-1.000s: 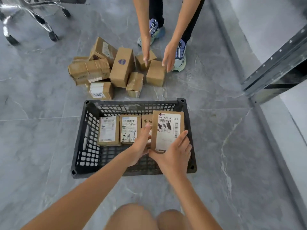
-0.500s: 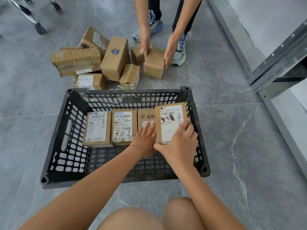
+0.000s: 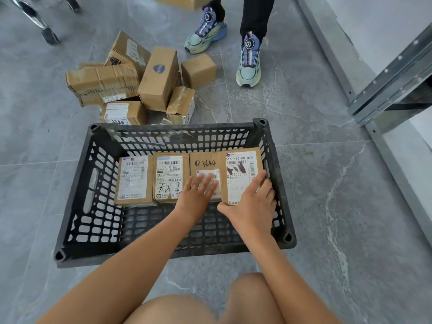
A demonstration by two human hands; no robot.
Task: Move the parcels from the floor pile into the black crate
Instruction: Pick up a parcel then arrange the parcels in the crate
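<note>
So the black crate (image 3: 77, 206) is sitting on the grey tiled floor (image 3: 339, 206), and four labelled parcels are lying flat in a row along its far wall, edges touching. From the left corner: a parcel with a big white label (image 3: 133, 181), one with handwritten marks on its sticker (image 3: 170, 176), one marked "3644" (image 3: 204, 163), and the rightmost parcel (image 3: 240, 167) tucked against the crate's right wall. The left hand (image 3: 197, 195) is resting on the "3644" parcel with its fingers stretched out flat, not gripping anything. The right hand (image 3: 252, 204) is lying on the near end of the rightmost parcel, fingers pretty much straight along its right side and the thumb at its near edge, so more pressing than grabbing. The near half of the crate floor is showing just the mesh. Beyond the crate's far wall the floor pile (image 3: 142, 78) is sitting there, a jumble of brown cardboard boxes leaning on each other. Another person's sneakers (image 3: 247, 59) are standing just beside the pile on its right, and a brown box (image 3: 184, 1) is poking in at the top edge of the view above them.
</note>
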